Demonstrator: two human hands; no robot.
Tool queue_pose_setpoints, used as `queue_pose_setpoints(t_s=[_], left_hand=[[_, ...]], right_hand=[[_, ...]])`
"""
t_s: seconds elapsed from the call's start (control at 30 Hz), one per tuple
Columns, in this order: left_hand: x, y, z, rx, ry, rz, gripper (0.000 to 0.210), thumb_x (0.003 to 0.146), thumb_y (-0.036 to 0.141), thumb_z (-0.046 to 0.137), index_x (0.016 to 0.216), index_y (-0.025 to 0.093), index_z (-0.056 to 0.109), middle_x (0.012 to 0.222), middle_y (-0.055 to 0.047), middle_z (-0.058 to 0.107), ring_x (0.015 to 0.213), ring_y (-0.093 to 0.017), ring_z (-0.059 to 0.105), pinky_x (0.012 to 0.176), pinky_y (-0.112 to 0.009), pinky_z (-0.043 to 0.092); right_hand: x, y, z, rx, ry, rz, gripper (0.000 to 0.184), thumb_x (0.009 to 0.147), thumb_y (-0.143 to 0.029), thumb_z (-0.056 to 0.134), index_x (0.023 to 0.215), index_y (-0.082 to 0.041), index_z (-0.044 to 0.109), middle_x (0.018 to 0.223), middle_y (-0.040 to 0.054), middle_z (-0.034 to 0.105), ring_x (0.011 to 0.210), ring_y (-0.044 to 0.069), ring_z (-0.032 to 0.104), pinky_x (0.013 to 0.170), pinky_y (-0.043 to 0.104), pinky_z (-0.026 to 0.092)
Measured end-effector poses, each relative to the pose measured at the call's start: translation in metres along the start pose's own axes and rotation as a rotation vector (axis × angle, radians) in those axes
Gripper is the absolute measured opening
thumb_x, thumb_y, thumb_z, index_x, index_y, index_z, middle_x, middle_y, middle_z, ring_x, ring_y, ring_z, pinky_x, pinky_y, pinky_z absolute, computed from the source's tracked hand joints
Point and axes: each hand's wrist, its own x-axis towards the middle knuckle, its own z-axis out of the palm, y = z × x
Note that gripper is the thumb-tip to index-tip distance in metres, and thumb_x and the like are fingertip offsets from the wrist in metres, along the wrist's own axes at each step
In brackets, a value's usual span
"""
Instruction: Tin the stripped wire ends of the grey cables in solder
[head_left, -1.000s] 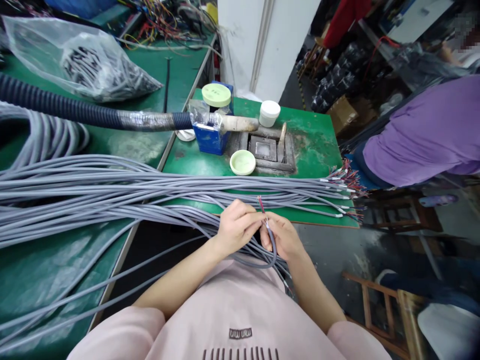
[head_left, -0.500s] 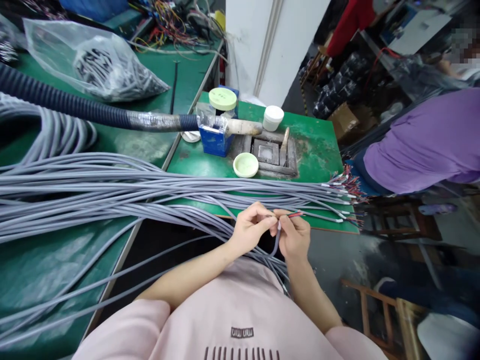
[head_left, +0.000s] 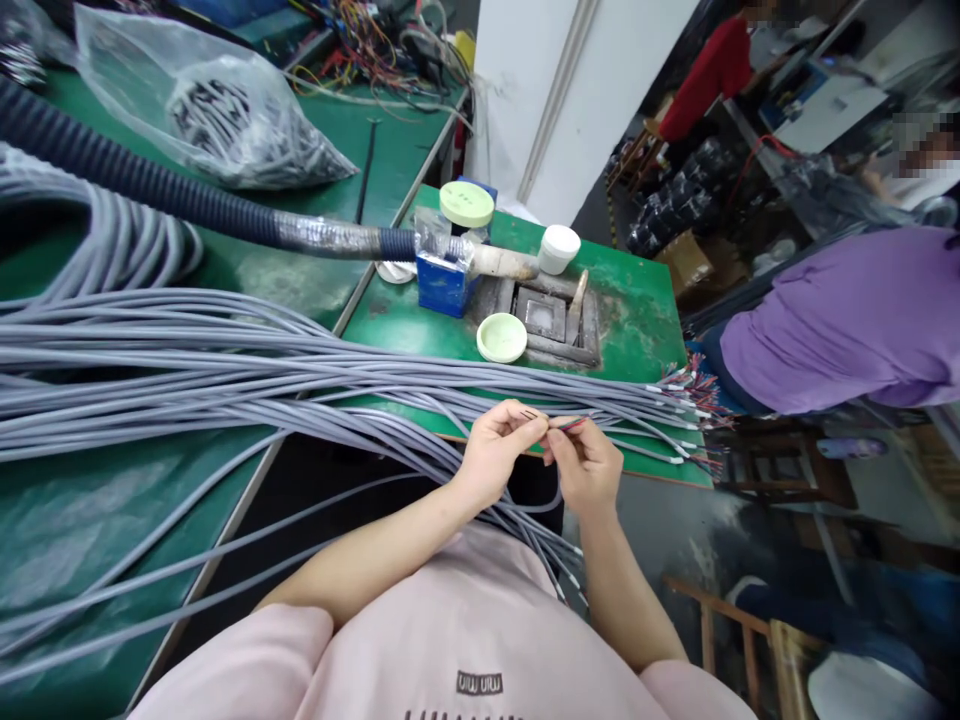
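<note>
My left hand (head_left: pixel 498 448) is closed, its thumb and forefinger pinching thin dark wires (head_left: pixel 529 413) at the stripped end of a grey cable. Close beside it, my right hand (head_left: pixel 589 462) grips the same cable end, with red and green wires (head_left: pixel 574 424) showing above its fingers. Below the hands, the grey cable (head_left: pixel 553 494) bends down toward the bundle. Many more grey cables (head_left: pixel 360 362) stretch across the bench just beyond my hands, their stripped coloured ends (head_left: pixel 701 395) fanned out at the right.
Behind the cables sit a small soldering pot (head_left: pixel 541 315), a pale green dish (head_left: pixel 502 338), a white tub (head_left: pixel 559 248) and a blue box (head_left: pixel 442 285) under a black hose (head_left: pixel 225 205). A plastic bag (head_left: pixel 225 115) lies at left. A person in purple (head_left: pixel 847 320) is at right.
My fingers have shifted on the wires: dark wire tips now stick up over my left fingers, and the red wire is turned more toward my left hand. The view has tilted slightly.
</note>
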Motion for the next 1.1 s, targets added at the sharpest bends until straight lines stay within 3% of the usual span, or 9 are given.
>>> queue_pose_setpoints(t_s=[0.13,0.27,0.37,0.43,0.57,0.7,0.9,1.1], left_hand=[[0.004,0.008,-0.011,0.189,0.003,0.107,0.027,0.072,0.038,0.076,0.085,0.017,0.066,0.068,0.002,0.063,0.056,-0.008,0.052,0.055,-0.022,0.045],[0.008,0.032,-0.034,0.608,0.000,0.411,0.029,0.081,0.029,0.068,0.106,0.018,0.064,0.073,0.000,0.064,0.064,-0.010,0.055,0.063,-0.025,0.046],[0.012,0.049,-0.059,1.023,0.038,0.666,0.015,0.084,0.024,0.063,0.098,0.019,0.066,0.076,-0.002,0.065,0.074,-0.014,0.058,0.072,-0.030,0.046],[0.015,0.053,-0.075,1.199,0.072,0.732,0.012,0.086,0.023,0.060,0.096,0.018,0.066,0.079,-0.003,0.068,0.077,-0.016,0.058,0.073,-0.031,0.044],[0.019,0.047,-0.092,1.428,0.072,0.780,0.011,0.089,0.021,0.056,0.094,0.019,0.066,0.081,-0.002,0.070,0.077,-0.017,0.059,0.071,-0.032,0.038],[0.020,0.041,-0.094,1.484,0.020,0.794,0.012,0.090,0.021,0.055,0.095,0.020,0.065,0.084,-0.002,0.071,0.078,-0.015,0.061,0.074,-0.033,0.035],[0.020,0.042,-0.095,1.457,0.025,0.813,0.011,0.089,0.019,0.055,0.094,0.019,0.065,0.079,-0.001,0.071,0.074,-0.015,0.060,0.072,-0.033,0.035],[0.020,0.042,-0.095,1.470,0.031,0.806,0.013,0.090,0.021,0.053,0.093,0.020,0.065,0.078,-0.002,0.071,0.072,-0.015,0.060,0.071,-0.033,0.036]], right_hand=[[0.023,-0.012,-0.004,-0.104,-0.029,-0.028,0.013,0.089,-0.033,0.056,0.086,-0.023,0.064,0.069,-0.0004,0.062,0.054,0.013,0.052,0.054,0.026,0.043],[0.074,-0.028,-0.009,-0.288,-0.107,-0.087,0.021,0.088,-0.035,0.055,0.073,-0.020,0.058,0.060,-0.0024,0.054,0.053,0.012,0.047,0.055,0.025,0.037],[0.116,-0.032,-0.006,-0.480,-0.226,-0.133,0.026,0.085,-0.032,0.053,0.062,-0.019,0.051,0.052,-0.0042,0.043,0.051,0.010,0.039,0.053,0.024,0.031],[0.139,-0.029,0.000,-0.619,-0.312,-0.162,0.029,0.083,-0.029,0.052,0.057,-0.019,0.047,0.051,-0.0042,0.040,0.052,0.010,0.036,0.054,0.025,0.027],[0.169,-0.020,0.018,-0.915,-0.496,-0.166,0.024,0.084,-0.028,0.049,0.063,-0.017,0.056,0.058,0.0002,0.054,0.056,0.012,0.045,0.055,0.026,0.025],[0.181,-0.018,0.038,-1.159,-0.635,-0.190,0.026,0.087,-0.029,0.046,0.081,-0.017,0.069,0.080,0.0079,0.070,0.071,0.018,0.059,0.059,0.027,0.030],[0.185,-0.017,0.053,-1.268,-0.783,-0.238,0.034,0.089,-0.026,0.042,0.111,-0.025,0.069,0.102,0.0101,0.074,0.089,0.025,0.067,0.070,0.030,0.040],[0.185,-0.015,0.060,-1.342,-0.773,-0.202,0.035,0.090,-0.029,0.042,0.109,-0.019,0.070,0.101,0.0159,0.073,0.089,0.028,0.067,0.071,0.032,0.042]])
